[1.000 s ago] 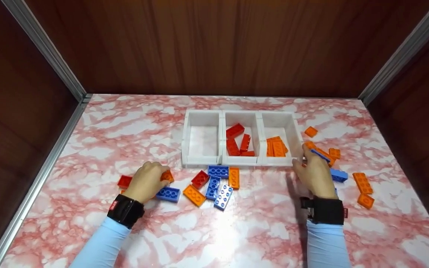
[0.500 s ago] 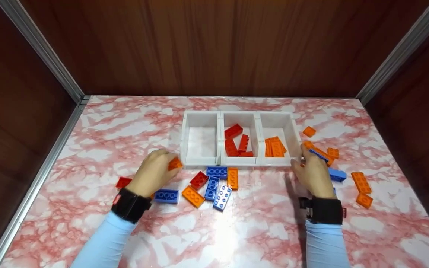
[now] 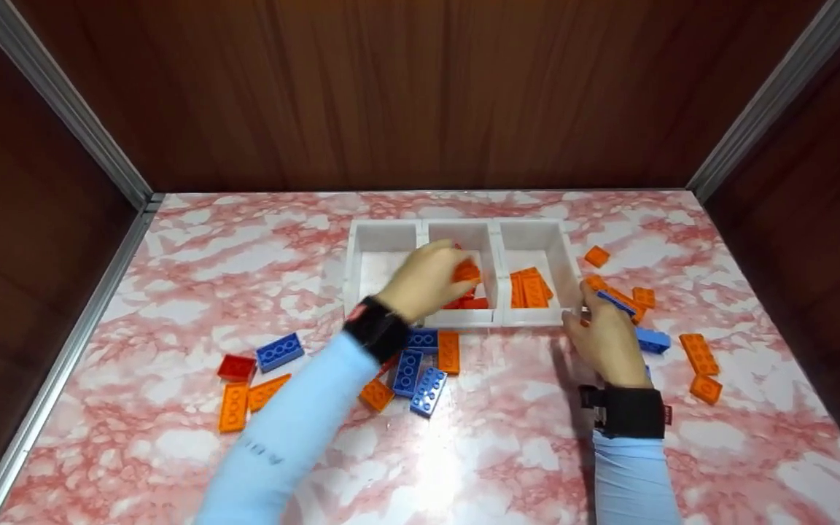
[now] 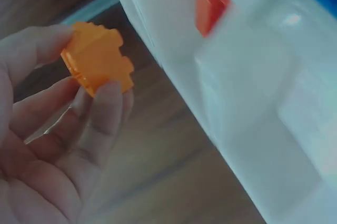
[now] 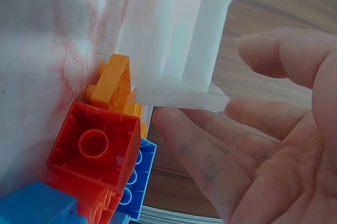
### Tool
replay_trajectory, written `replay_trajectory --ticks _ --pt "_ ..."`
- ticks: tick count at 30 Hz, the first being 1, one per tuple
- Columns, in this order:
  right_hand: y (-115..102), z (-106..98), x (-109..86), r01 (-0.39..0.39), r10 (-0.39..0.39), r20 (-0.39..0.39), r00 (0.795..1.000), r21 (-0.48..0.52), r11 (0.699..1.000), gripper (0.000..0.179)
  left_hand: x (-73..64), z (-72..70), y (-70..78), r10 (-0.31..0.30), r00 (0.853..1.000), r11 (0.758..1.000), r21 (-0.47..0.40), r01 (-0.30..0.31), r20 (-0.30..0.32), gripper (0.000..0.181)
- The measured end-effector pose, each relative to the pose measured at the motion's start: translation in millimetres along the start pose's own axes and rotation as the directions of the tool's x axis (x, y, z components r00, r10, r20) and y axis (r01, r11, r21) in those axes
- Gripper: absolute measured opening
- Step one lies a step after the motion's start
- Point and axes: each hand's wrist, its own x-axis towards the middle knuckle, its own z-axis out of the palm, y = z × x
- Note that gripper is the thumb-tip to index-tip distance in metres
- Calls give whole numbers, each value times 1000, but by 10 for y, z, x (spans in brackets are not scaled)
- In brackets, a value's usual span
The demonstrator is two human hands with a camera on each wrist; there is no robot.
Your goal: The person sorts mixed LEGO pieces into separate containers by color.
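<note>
My left hand [image 3: 426, 281] pinches an orange toy brick [image 4: 100, 58] between thumb and fingers, above the middle compartment of the white three-part tray [image 3: 533, 316]. Red bricks [image 3: 472, 303] lie in that compartment, partly hidden by the hand. The right compartment contains several orange bricks [image 3: 533, 289]. At the tray's front right corner is my right hand [image 3: 613, 343]; in the right wrist view its straight fingertips are right at the white rim, with the thumb apart. Close by its fingers are a red brick [image 5: 95, 142] and a blue brick [image 5: 139, 179].
Blue bricks [image 3: 429, 391] and an orange brick [image 3: 448, 353] lie in front of the tray. Further left are a red brick [image 3: 236, 367], a blue brick [image 3: 280, 352] and orange bricks [image 3: 232, 407]. More orange bricks [image 3: 698, 354] are spread on the right. Wooden panels surround the marbled table.
My left hand has carried the orange brick from the left pile rightward and up to above the tray's middle compartment. A blue brick on the left has shifted. My right hand stays at the tray's corner.
</note>
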Motion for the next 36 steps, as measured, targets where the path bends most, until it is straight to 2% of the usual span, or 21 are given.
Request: replay_trajectory --ticks 3,6,9,14,18,22,31,36 --pt "1 26 -2 46 -46 -31 998 2 999 64 260 118 140 17 1000 1000 13 -17 21 32" --pt "-8 53 5 84 -83 -48 995 7 996 63 461 242 245 19 999 999 40 -21 38 27" --pt "-38 64 16 73 -73 -35 997 14 997 63 594 364 333 31 999 994 104 -36 42 24" --pt "-71 72 16 74 -73 -34 997 36 997 62 722 574 430 67 997 981 179 -72 33 17" --pt "-77 77 11 77 -75 -42 996 48 996 62 770 702 461 99 994 977 185 -105 44 21" --pt "-74 66 13 66 -64 -51 997 37 997 61 776 739 458 110 992 977 176 -119 65 28" --pt "1 34 -8 68 -68 -73 995 1 998 61 727 656 416 140 987 978 147 -150 76 34" --pt "40 28 -11 96 -95 -89 991 8 995 59 575 573 370 149 987 982 111 -155 60 34"
